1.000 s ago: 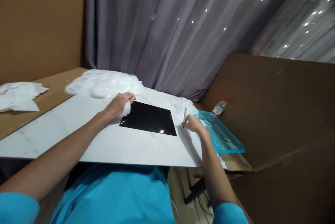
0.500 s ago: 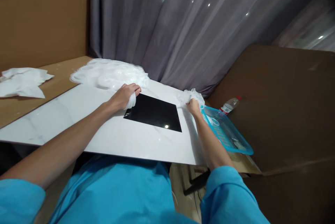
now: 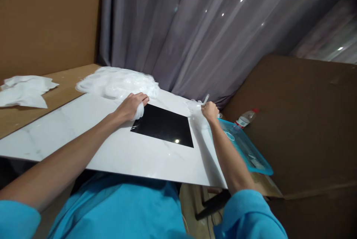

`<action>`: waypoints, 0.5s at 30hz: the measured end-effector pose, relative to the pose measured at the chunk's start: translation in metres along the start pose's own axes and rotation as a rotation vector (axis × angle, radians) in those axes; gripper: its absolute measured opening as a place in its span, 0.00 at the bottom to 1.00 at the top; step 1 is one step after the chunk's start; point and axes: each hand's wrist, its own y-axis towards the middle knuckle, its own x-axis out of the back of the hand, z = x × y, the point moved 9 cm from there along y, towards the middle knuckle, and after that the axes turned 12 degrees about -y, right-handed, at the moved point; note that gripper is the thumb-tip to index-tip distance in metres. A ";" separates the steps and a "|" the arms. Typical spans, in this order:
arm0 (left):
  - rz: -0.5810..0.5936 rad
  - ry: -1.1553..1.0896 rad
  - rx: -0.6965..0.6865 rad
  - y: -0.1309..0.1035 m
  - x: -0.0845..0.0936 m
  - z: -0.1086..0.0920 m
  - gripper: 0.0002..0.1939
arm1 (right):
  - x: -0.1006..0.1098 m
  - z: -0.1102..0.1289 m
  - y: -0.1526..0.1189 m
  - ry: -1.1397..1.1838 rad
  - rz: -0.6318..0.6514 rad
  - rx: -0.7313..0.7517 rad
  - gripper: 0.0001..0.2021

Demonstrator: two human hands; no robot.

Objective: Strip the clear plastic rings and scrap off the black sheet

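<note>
Two blue sleeves are nearest, and both forearms reach over a white marbled table. The left hand is curled firmly around a white bundle, at the left edge of a black sheet, which lies flat on the table between the hands. The right hand makes a tight fist; a thin pale stick stands out above it, and it seems gripped, though the fist hides its lower part. Just beside this fist is a small clear-white pile. In my judgement, the sheet could slide if the left hand presses sideways, because sheet and table look smooth; the pile could be dragged if the right hand catches it. Farther right, near a blue basket, is a bottle with a red cap; its label is too small to read. No other writing can be seen. Behind, a white heap lies before grey curtains.
</note>
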 end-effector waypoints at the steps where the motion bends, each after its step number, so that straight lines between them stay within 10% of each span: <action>1: -0.008 -0.002 0.005 0.000 0.000 0.000 0.19 | 0.008 0.003 -0.007 0.013 -0.032 0.004 0.21; 9: -0.062 0.037 0.047 -0.001 0.007 0.009 0.20 | 0.016 0.055 -0.102 0.210 -0.309 0.336 0.20; 15: -0.152 0.100 0.131 -0.003 0.024 0.027 0.20 | 0.018 0.052 -0.114 0.364 -0.368 0.373 0.17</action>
